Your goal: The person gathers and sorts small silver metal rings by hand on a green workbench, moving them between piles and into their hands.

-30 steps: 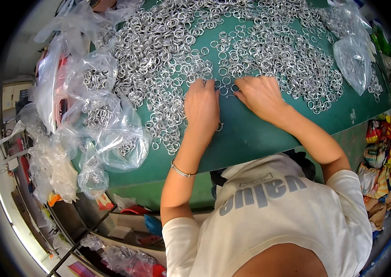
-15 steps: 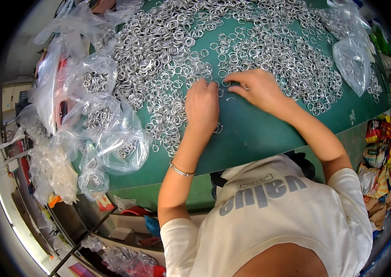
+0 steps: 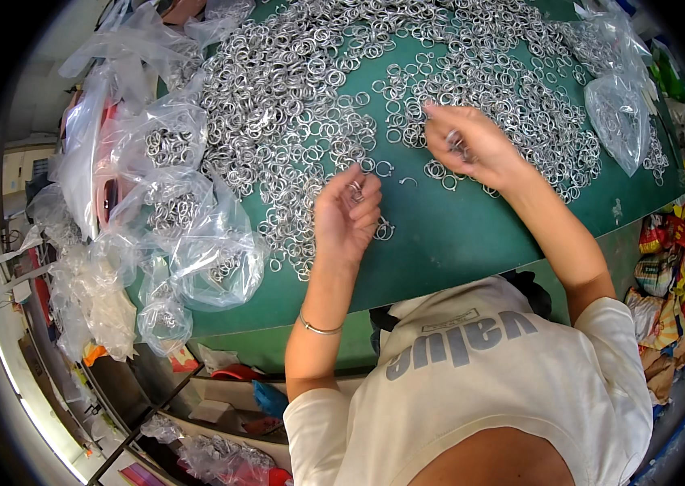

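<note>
Rings [image 3: 278,91], too many to count, spread beyond left hand [image 3: 346,217] and right hand [image 3: 484,150]. The two, wider apart than a second ago, each curl around some, number unclear; the left now faces palm-up.

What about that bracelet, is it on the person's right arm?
No: the thin silver bracelet circles the forearm behind the left hand, while the forearm behind the right hand is bare.

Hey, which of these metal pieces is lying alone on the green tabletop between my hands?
The thin curved one, right of your left hand: it shows as an open arc apart from the rest, while the nearby rings cluster together.
</note>
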Demonstrator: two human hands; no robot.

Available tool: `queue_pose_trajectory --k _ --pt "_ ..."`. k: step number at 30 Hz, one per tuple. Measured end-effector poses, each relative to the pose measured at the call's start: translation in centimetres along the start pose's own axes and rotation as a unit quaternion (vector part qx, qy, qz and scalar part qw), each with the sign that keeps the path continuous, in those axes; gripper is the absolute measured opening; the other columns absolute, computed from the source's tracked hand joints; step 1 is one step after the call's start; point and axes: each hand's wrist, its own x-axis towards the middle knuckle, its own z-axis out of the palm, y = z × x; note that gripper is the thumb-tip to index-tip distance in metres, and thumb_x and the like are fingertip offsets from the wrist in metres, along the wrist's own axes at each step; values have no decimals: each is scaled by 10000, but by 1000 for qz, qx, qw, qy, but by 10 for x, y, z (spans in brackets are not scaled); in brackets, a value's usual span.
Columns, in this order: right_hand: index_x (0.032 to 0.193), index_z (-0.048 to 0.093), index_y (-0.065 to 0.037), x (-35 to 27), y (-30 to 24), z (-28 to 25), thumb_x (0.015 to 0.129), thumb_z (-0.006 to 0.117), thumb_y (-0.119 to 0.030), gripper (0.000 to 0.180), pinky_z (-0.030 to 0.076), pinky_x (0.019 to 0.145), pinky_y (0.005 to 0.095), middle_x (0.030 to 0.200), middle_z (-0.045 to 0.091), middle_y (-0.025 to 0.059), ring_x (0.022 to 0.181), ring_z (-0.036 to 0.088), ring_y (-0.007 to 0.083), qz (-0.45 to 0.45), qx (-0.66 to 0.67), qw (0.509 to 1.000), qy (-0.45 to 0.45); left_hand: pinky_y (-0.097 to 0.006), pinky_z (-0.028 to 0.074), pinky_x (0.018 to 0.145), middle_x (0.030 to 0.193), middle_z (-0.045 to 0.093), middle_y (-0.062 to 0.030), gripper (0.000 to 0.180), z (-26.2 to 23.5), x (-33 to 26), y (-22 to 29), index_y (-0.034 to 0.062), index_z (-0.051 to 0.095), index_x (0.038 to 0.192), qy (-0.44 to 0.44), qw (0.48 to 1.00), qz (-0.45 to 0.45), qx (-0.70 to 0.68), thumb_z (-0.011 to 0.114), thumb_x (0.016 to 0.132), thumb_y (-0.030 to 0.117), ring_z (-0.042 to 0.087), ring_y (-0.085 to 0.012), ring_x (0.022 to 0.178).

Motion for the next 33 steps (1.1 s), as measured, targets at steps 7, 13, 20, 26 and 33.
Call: queue_pose_trajectory --k 7,13,20,26,33 --pt "809 523 0 23 41 21 683 589 -48 150 498 524 379 698 623 127 653 645 290 -128 -756 635 93 -188 383 535 870 557 -58 185 11 5 -16 -27 544 1031 127 927 178 305 481 863 15 489 -95 686" --pt "823 476 -33 7 14 14 891 475 -133 121 396 374 284 631 545 56 433 504 151 -38 -404 912 56 -259 425 678 925 568 -68 268 16 -7 -14 -66 526 1105 128 955 144 225 495 857 31 504 -134 792" --pt "739 476 -74 -20 13 -3 870 552 -224 212 260 316 196 652 510 49 447 406 92 122 340 927 105 -324 465 770 1023 578 -107 300 3 -9 -19 -38 504 1145 28 998 9 60 444 919 150 546 -196 932" --pt "825 533 -46 -43 49 39 810 610 -183 158 440 515 292 772 562 61 632 531 185 -244 -372 895 38 -419 422 942 1165 546 -130 314 3 -7 -80 -17 512 1124 54 993 -41 -101 425 930 214 488 -290 1141" --pt "874 586 -33 -69 29 40 742 647 -110 165 388 853 372 942 588 90 929 547 261 -278 -488 826 -46 -381 454 874 1070 587 -119 284 19 0 -89 24 560 1055 87 987 -4 -135 437 936 251 546 -260 1034"
